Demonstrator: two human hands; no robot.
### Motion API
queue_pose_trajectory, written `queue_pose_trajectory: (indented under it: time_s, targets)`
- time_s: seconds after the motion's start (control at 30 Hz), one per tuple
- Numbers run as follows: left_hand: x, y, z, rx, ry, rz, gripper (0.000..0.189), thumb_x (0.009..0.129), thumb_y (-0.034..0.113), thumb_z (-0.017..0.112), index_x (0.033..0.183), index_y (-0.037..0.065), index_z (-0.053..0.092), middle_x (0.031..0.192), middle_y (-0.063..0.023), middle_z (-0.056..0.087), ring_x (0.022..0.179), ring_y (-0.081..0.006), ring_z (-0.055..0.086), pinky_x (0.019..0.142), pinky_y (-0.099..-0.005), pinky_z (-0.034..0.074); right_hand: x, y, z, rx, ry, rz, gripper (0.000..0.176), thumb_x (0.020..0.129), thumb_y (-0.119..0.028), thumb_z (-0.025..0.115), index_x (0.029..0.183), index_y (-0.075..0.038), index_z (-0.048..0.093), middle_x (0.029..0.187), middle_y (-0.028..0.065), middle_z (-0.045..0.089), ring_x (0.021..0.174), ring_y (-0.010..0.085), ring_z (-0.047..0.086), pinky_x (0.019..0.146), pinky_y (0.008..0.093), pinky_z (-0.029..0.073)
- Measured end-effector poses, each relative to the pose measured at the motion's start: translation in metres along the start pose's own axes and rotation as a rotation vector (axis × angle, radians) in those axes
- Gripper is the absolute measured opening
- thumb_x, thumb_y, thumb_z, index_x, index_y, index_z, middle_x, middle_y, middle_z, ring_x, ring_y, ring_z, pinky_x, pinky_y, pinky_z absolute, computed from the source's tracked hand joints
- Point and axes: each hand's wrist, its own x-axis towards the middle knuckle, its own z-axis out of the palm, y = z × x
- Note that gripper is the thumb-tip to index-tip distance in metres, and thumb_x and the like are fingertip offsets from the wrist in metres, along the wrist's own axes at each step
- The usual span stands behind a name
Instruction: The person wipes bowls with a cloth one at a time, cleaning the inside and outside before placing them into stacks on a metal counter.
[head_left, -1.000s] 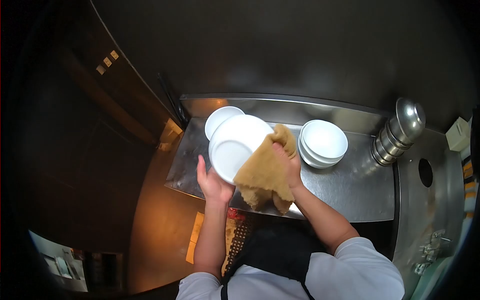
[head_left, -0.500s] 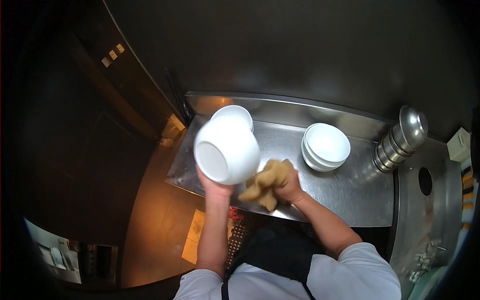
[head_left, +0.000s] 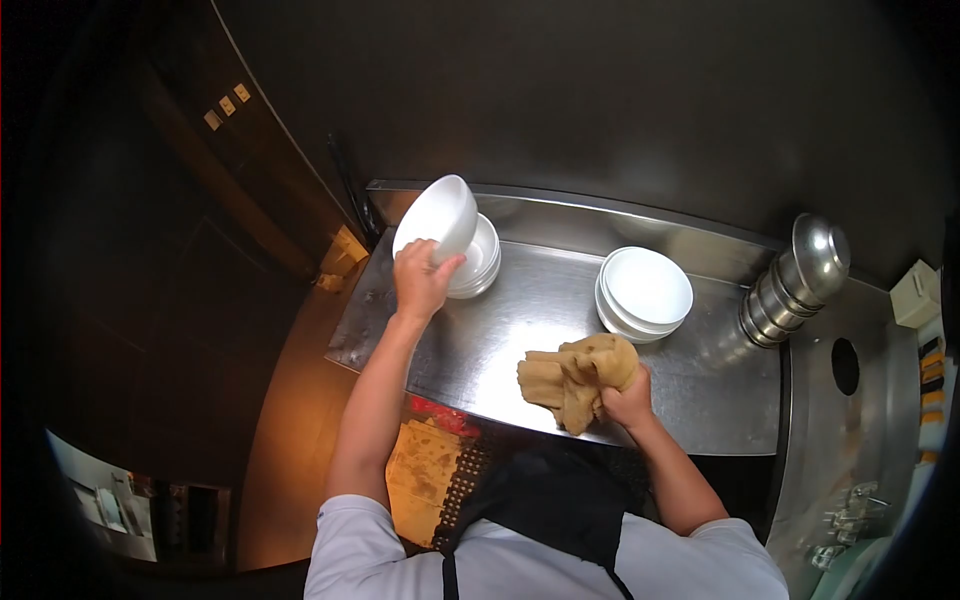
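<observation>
My left hand point(head_left: 421, 283) grips a white bowl point(head_left: 437, 217) by its near rim. This bowl is tilted over a left stack of white bowls point(head_left: 482, 262) and overlaps it in the head view. In my right hand point(head_left: 629, 397), closed around it, a crumpled tan cloth point(head_left: 577, 378) hangs over the counter's front part. A second stack of white bowls point(head_left: 648, 288) stands just beyond the cloth, at the middle right of the steel counter point(head_left: 545, 290).
At the counter's right end leans a stack of metal bowls point(head_left: 796, 281). Farther right is a steel surface with a dark round hole point(head_left: 846, 366) and a white box point(head_left: 916, 293) above it. A dark wall rises behind the counter.
My left hand has carried the bowl away from me to the left stack and turned it from base-toward-me to tilted on its side. My right hand has drawn right with the cloth, apart from the bowl.
</observation>
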Motion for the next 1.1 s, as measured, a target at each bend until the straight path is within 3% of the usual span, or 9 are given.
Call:
queue_pose_trajectory:
  time_s: [0.1, 0.23, 0.43, 0.57, 0.67, 0.73, 0.83, 0.97, 1.1]
  targets:
    - [-0.012, -0.009, 0.021, 0.262, -0.137, 0.153, 0.021, 0.075, 0.020, 0.081, 0.084, 0.007, 0.068, 0.078, -0.0099, 0.063, 0.080, -0.0312, 0.058, 0.075, -0.0429, 0.041, -0.024, 0.003, -0.033, -0.016, 0.061, 0.011, 0.024, 0.078, -0.002, 0.065, 0.101, 0.004, 0.068, 0.096, 0.0133, 0.075, 0.090, 0.0228, 0.073, 0.081, 0.0350, 0.056]
    - [-0.026, -0.024, 0.046, 0.286, -0.169, 0.192, 0.020, 0.079, 0.022, 0.079, 0.081, 0.008, 0.064, 0.077, -0.0071, 0.061, 0.081, -0.0288, 0.058, 0.075, -0.0412, 0.040, -0.057, -0.002, -0.078, 0.016, 0.245, 0.136, 0.019, 0.087, -0.005, 0.071, 0.106, 0.001, 0.069, 0.099, 0.0058, 0.072, 0.092, 0.0175, 0.068, 0.086, 0.0322, 0.054]
    - [-0.037, -0.034, 0.063, 0.296, -0.167, 0.129, 0.016, 0.081, 0.020, 0.075, 0.080, 0.009, 0.064, 0.080, -0.0067, 0.063, 0.082, -0.0290, 0.058, 0.077, -0.0425, 0.040, -0.078, 0.022, -0.126, 0.100, 0.713, 0.222, 0.024, 0.096, -0.009, 0.068, 0.115, 0.003, 0.064, 0.111, 0.0076, 0.068, 0.099, 0.0162, 0.065, 0.091, 0.0316, 0.050]
    - [-0.037, -0.029, 0.066, 0.384, -0.199, 0.139, 0.031, 0.083, 0.027, 0.075, 0.107, 0.007, 0.070, 0.106, -0.0106, 0.068, 0.101, -0.0316, 0.058, 0.087, -0.0464, 0.041, -0.072, 0.022, -0.144, 0.212, 0.835, 0.183, 0.033, 0.100, -0.011, 0.062, 0.129, 0.002, 0.056, 0.123, 0.0083, 0.063, 0.112, 0.0171, 0.061, 0.098, 0.0317, 0.048]
    - [-0.031, 0.048, 0.066, 0.386, -0.107, 0.221, 0.053, 0.082, 0.034, 0.077, 0.124, 0.006, 0.065, 0.124, -0.0157, 0.062, 0.117, -0.0354, 0.054, 0.099, -0.0509, 0.039, -0.061, 0.026, -0.150, 0.140, 0.866, 0.163, 0.034, 0.100, -0.011, 0.062, 0.131, 0.002, 0.055, 0.125, 0.0077, 0.063, 0.112, 0.0166, 0.061, 0.100, 0.0313, 0.047]
    - [-0.036, 0.089, 0.087, -0.050, -0.296, 0.267, 0.067, 0.079, 0.040, 0.080, 0.132, 0.006, 0.059, 0.129, -0.0182, 0.058, 0.120, -0.0357, 0.055, 0.104, -0.0525, 0.038, -0.054, 0.027, -0.160, 0.028, 0.926, 0.157, 0.037, 0.101, -0.013, 0.063, 0.133, 0.002, 0.053, 0.128, 0.0076, 0.061, 0.114, 0.0162, 0.060, 0.101, 0.0313, 0.046]
    - [-0.044, 0.158, 0.119, -0.161, -0.465, 0.551, 0.065, 0.080, 0.041, 0.079, 0.130, 0.005, 0.059, 0.132, -0.0171, 0.057, 0.125, -0.0347, 0.053, 0.110, -0.0553, 0.035, -0.031, 0.014, -0.161, 0.231, 1.054, 0.050, 0.039, 0.101, -0.013, 0.062, 0.135, 0.002, 0.051, 0.131, 0.0080, 0.060, 0.116, 0.0170, 0.059, 0.101, 0.0318, 0.046]
    - [-0.047, 0.209, 0.162, -0.007, -0.734, 0.442, 0.036, 0.092, 0.037, 0.067, 0.113, 0.007, 0.069, 0.111, -0.0156, 0.068, 0.109, -0.0334, 0.062, 0.108, -0.0540, 0.035, -0.025, 0.011, -0.161, 0.290, 1.023, 0.049, 0.041, 0.103, -0.016, 0.059, 0.139, 0.000, 0.047, 0.136, 0.0093, 0.056, 0.122, 0.0176, 0.055, 0.104, 0.0324, 0.043]
    - [-0.040, 0.215, 0.177, 0.041, -0.919, 0.369, 0.032, 0.099, 0.034, 0.056, 0.090, 0.009, 0.074, 0.080, -0.0131, 0.071, 0.088, -0.0327, 0.067, 0.099, -0.0513, 0.039, -0.054, 0.036, -0.165, 0.303, 0.884, 0.157, 0.044, 0.104, -0.020, 0.058, 0.141, 0.000, 0.045, 0.137, 0.0086, 0.054, 0.125, 0.0184, 0.053, 0.107, 0.0334, 0.041]
